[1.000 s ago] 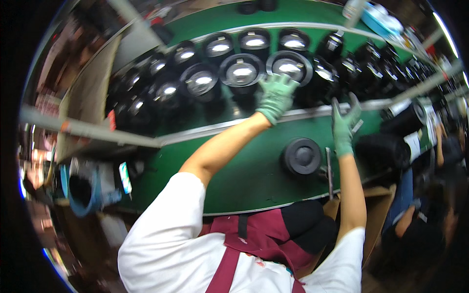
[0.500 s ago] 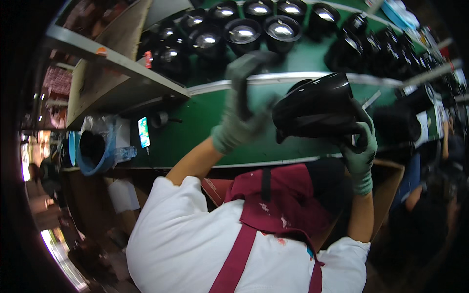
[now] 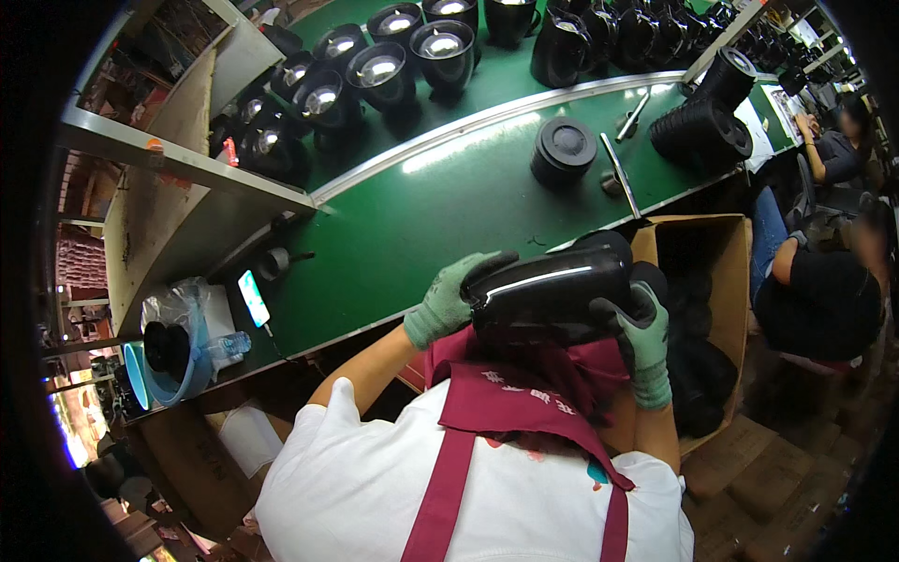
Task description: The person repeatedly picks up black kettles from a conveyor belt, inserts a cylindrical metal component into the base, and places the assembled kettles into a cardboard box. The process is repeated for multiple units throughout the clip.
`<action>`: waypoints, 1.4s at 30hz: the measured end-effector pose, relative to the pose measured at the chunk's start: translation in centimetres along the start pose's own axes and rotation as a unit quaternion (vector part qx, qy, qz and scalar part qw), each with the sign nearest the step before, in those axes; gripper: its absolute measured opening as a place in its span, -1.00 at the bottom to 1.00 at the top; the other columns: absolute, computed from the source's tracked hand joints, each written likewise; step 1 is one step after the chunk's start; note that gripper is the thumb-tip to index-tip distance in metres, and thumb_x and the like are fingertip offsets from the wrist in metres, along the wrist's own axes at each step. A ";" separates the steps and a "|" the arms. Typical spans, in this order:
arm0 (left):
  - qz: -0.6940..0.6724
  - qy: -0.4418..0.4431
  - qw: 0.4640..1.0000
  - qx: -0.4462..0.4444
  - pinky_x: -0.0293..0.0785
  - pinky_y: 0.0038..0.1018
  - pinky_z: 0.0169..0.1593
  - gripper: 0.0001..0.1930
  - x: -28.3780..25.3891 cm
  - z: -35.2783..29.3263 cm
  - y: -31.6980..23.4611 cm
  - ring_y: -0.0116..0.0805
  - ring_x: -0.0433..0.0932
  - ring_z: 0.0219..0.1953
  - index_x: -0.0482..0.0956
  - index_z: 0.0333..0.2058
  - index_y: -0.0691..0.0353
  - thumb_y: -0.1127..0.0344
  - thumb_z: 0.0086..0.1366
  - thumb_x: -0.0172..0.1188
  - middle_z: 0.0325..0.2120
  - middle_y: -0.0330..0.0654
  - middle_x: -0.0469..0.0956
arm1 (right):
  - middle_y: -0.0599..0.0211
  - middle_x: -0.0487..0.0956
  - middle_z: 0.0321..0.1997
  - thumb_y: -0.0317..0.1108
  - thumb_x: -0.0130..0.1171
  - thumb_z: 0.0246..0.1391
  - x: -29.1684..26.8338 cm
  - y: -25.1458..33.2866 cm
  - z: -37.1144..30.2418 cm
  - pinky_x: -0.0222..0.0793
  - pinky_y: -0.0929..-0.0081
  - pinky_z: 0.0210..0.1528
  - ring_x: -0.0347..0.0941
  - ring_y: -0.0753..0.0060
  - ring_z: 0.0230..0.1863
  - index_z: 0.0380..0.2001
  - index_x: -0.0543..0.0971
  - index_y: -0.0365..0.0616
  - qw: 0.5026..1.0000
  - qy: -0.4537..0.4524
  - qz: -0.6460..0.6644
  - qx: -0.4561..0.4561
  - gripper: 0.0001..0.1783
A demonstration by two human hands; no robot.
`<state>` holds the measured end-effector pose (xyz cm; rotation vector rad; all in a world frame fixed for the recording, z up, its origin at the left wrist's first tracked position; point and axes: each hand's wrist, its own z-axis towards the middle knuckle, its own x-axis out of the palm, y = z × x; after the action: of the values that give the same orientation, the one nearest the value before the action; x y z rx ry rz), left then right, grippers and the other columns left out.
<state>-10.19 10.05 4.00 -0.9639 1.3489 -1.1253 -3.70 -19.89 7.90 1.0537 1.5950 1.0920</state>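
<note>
A glossy black jug-like body (image 3: 552, 290) lies sideways between my hands, in front of my maroon apron (image 3: 506, 398). My left hand (image 3: 454, 295), in a grey-green glove with dark fingertips, is closed around its left end. At the other end my right hand (image 3: 641, 332), gloved alike, grips it with the thumb toward me. The far-side fingers are partly hidden behind the body. Just beyond lies the green workbench (image 3: 403, 215).
Black vessels with shiny silver insides (image 3: 440, 42) stand in rows on a raised shelf. Round black discs (image 3: 565, 145) are stacked on the bench near metal rods (image 3: 620, 178). An open cardboard box (image 3: 721, 323) holds black parts at right. A blue basin (image 3: 192, 365) stands left; a co-worker (image 3: 819, 290) sits right.
My left hand, blurred and apart from the jug-like body before, now grips its left end. The body has come down closer to my apron, and the view has turned to the right.
</note>
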 end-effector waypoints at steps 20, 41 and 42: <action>-0.338 0.033 0.929 -0.149 0.40 -0.39 0.21 -0.42 0.6 -8.3 9.0 -0.29 0.50 0.10 0.36 0.23 0.28 0.38 0.22 0.22 0.11 -0.09 0.50 | -0.08 0.20 0.37 0.39 0.27 -0.20 11.5 -2.7 29.3 0.20 -0.12 0.28 0.15 -0.23 0.35 0.37 0.21 0.43 0.819 0.033 -0.559 -0.125 0.03; -0.309 0.052 0.943 -0.114 0.39 -0.37 0.21 -0.48 -1.7 -2.5 8.1 -0.28 0.51 0.10 0.40 0.19 0.32 0.28 0.27 0.15 0.11 -0.07 0.50 | 0.22 0.28 0.33 0.01 0.26 0.07 3.6 1.4 1.7 0.12 0.39 0.34 0.26 0.31 0.30 0.44 0.06 -0.16 0.935 0.186 0.269 -0.134 -0.01; -0.308 0.057 0.943 -0.115 0.39 -0.37 0.21 -0.48 -1.6 -2.3 8.0 -0.27 0.51 0.10 0.40 0.19 0.33 0.28 0.27 0.15 0.11 -0.06 0.50 | 0.21 0.27 0.34 0.01 0.25 0.07 3.5 1.3 1.4 0.09 0.38 0.36 0.23 0.32 0.32 0.43 0.07 -0.18 0.937 0.181 0.262 -0.141 -0.02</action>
<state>-11.90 13.64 -3.53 -1.5821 1.3254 -1.5260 -2.97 -15.93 8.16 1.1573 1.3953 1.9090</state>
